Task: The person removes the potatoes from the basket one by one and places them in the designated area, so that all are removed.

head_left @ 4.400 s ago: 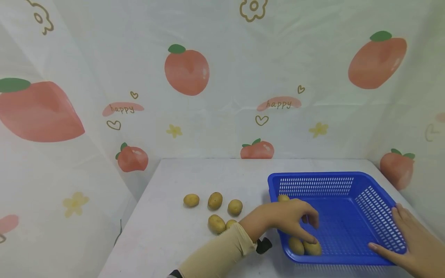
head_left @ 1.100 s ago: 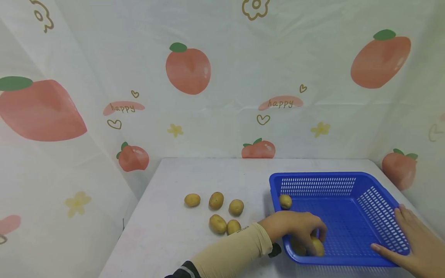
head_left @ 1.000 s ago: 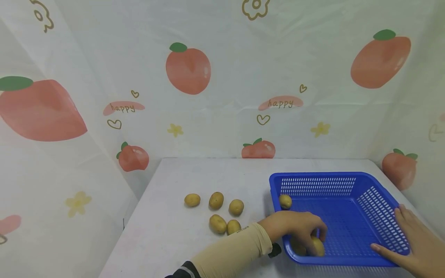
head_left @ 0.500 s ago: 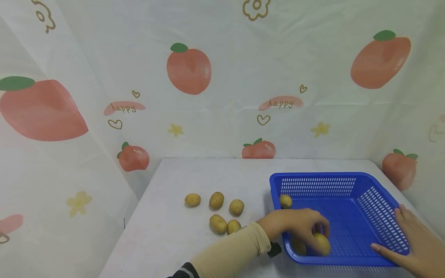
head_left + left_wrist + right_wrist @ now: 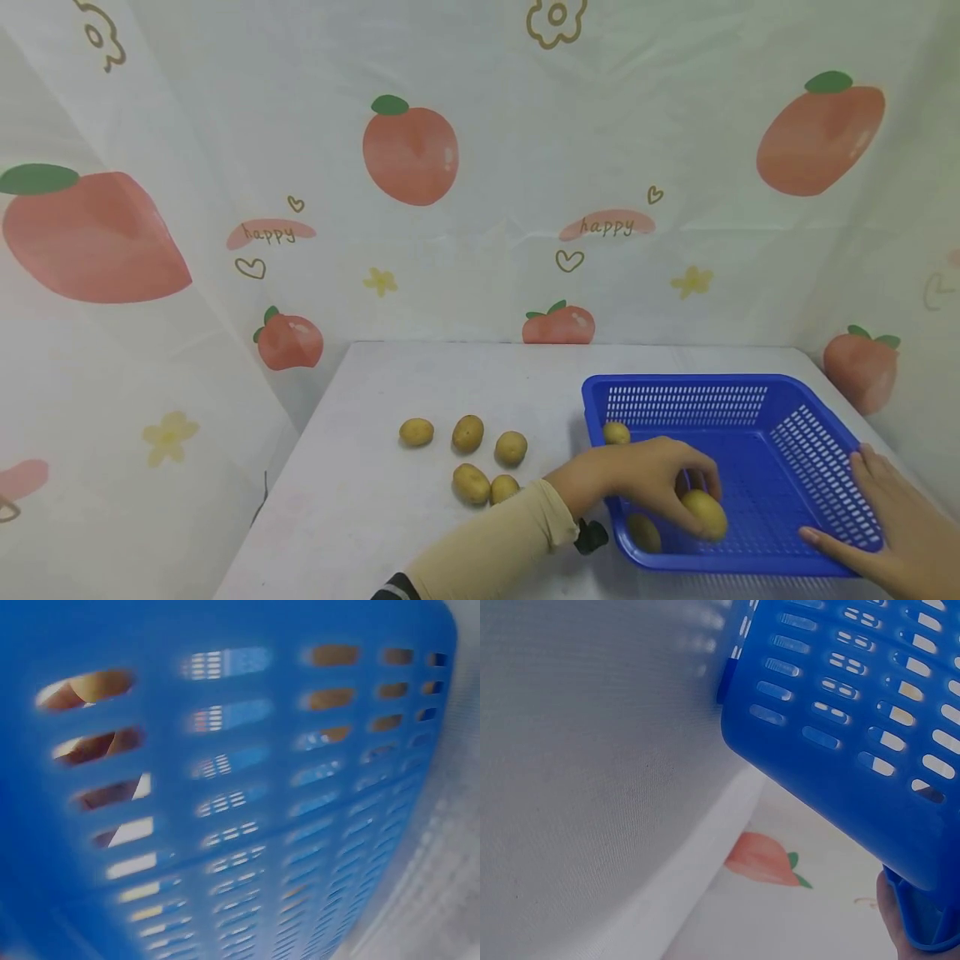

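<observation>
In the head view, the left hand (image 5: pixel 660 479) reaches over the left side of a blue plastic basket (image 5: pixel 682 380) and holds a potato (image 5: pixel 707 515) between thumb and fingers. A second potato (image 5: pixel 643 533) lies in the near left corner, and a third potato (image 5: pixel 617 432) sits by the left wall, partly hidden by the arm. The right hand (image 5: pixel 892 529) rests on the basket's near right corner, fingers straight along the rim and thumb spread apart. Slotted basket wall (image 5: pixel 165 622) fills the left wrist view, hiding that hand's grip. At the right wrist view's edge, fingers (image 5: pixel 889 907) touch the rim.
Several potatoes (image 5: pixel 470 483) lie on the white table (image 5: pixel 360 517) left of the basket. A black wrist device (image 5: pixel 591 537) hangs under the left forearm beside the basket. A printed fabric backdrop (image 5: pixel 480 275) stands behind and at both sides.
The left hand has gripped a potato in the near left corner and shifted it slightly right and away from the other one. The right hand stays at the basket's rim.
</observation>
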Demonstrator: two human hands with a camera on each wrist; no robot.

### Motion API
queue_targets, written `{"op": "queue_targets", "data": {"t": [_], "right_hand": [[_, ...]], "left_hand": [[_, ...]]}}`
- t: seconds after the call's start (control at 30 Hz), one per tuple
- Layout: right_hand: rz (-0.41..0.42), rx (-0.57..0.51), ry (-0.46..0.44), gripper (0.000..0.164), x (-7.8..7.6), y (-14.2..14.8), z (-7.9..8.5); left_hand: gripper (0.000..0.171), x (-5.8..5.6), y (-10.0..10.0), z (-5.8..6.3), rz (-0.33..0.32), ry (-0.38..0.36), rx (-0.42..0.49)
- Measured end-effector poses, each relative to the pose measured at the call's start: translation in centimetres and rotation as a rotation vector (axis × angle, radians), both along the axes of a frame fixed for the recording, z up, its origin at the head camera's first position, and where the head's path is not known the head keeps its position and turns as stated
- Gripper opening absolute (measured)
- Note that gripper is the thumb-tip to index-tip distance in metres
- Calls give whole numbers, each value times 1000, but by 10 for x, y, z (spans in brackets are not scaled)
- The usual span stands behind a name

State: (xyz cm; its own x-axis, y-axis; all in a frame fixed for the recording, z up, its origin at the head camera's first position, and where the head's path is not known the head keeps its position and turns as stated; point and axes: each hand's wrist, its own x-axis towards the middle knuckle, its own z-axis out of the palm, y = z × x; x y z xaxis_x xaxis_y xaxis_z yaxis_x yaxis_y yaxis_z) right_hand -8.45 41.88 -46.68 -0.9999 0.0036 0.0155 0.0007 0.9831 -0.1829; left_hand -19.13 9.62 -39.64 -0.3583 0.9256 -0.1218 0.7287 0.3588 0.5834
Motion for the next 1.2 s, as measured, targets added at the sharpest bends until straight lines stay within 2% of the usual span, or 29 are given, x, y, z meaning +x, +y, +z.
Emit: {"op": "queue_targets", "data": {"t": [0.1,0.23,0.4,0.57,0.8,1.2], "right_hand": [[-1,5,1,135,0,0,0],[-1,2,5,134,0,0,0],[-10,16,10,135,1,-1,1],[-26,26,7,137,1,-2,1],[-18,15,7,135,1,-2,1],[-13,19,24,137,-1,2,-5]], "left_hand": [[36,-1,-6,4,-4,-4,53],[36,-3,-19,9,30,-3,94],[37,-5,-35,14,54,-40,160],[38,-6,-51,13,57,-55,233],[37,-7,-72,13,80,-22,285],[39,-6,-105,8,144,-56,389]]}}
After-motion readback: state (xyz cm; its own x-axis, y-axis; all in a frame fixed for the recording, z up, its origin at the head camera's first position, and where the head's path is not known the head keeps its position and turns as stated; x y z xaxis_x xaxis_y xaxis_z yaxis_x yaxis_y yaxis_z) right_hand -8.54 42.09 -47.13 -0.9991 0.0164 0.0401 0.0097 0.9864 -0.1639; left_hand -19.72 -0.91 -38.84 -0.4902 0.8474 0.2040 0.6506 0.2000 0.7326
